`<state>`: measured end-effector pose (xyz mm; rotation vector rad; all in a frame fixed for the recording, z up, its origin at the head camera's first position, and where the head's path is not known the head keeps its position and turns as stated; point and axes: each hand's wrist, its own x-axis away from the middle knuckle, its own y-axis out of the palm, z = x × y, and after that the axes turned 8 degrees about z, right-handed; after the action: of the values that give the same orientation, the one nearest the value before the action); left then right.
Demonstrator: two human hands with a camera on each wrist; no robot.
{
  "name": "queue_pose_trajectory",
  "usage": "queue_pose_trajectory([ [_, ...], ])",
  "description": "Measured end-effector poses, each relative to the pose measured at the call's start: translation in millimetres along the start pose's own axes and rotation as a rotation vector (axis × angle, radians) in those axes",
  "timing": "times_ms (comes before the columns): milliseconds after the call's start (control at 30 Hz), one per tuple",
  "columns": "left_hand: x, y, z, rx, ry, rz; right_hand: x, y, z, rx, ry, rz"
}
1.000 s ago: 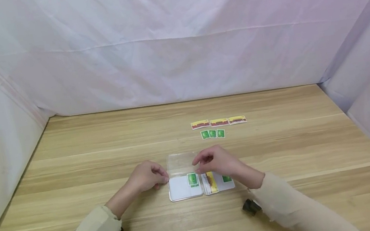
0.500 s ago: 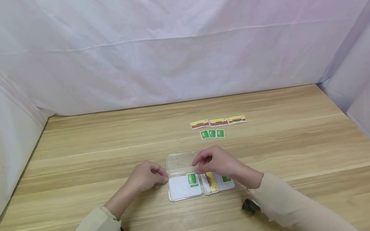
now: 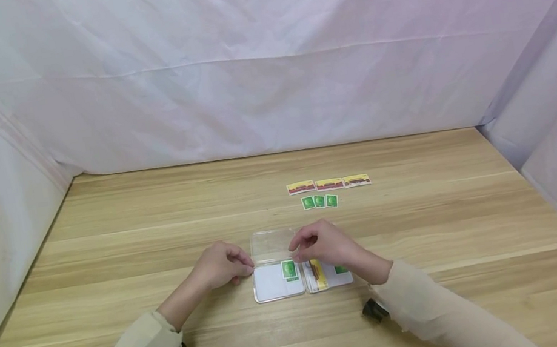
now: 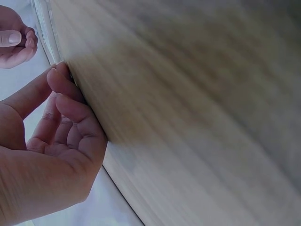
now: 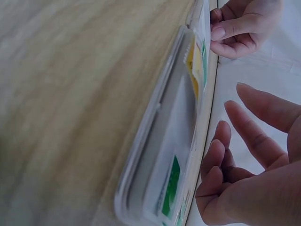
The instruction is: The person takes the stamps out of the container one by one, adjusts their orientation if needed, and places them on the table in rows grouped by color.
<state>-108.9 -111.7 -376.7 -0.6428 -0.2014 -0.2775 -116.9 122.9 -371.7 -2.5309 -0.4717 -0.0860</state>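
Observation:
In the head view a clear plastic case (image 3: pixel 269 285) lies flat on the table, its transparent lid (image 3: pixel 271 245) folded back away from me. A green stamp (image 3: pixel 288 269) sits at the upper right of its white insert, with more green showing just below. My left hand (image 3: pixel 224 264) pinches the case's left edge near the hinge between thumb and finger. Above the case's right side hovers my right hand (image 3: pixel 326 243), thumb and index finger apart in the right wrist view, nothing held. Partly under it is a second case (image 3: pixel 333 278) with a yellow stamp (image 3: pixel 319 275) and a green one.
Farther back on the wooden table (image 3: pixel 153 219) lies a row of three yellow-and-red stamps (image 3: pixel 329 184). Three small green stamps (image 3: pixel 319 201) lie in front of them. White cloth (image 3: pixel 266 102) hangs behind the table and at both sides.
My right forearm has shifted very slightly left. The left hand, both cases and the stamps stay as they were.

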Motion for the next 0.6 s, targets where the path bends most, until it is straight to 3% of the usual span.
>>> queue_pose_trajectory([
  [600,0.1,1.3,0.6,-0.009,-0.002,-0.001,-2,11.4,1,0.121,0.102,0.041],
])
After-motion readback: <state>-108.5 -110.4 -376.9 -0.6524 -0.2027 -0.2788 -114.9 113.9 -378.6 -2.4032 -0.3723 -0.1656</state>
